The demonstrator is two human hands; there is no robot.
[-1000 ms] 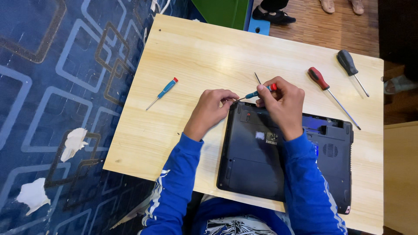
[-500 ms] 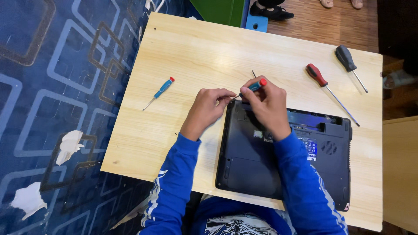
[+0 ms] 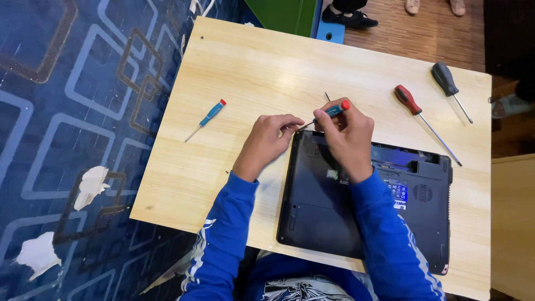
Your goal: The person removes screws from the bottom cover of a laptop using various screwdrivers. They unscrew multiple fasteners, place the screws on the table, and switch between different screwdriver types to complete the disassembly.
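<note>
Since a second ago the right hand [image 3: 348, 136], gripping a small blue screwdriver [image 3: 329, 113], has tilted its tip toward the left hand's [image 3: 267, 139] pinched fingertips at the laptop [image 3: 334, 217] corner.

Spare screwdrivers [image 3: 424, 119] — wooden table [image 3: 262, 67]

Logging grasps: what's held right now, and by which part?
The right hand holds a small blue screwdriver by its handle. The left hand pinches at its tip by the laptop corner; whether it holds anything cannot be told.
</note>
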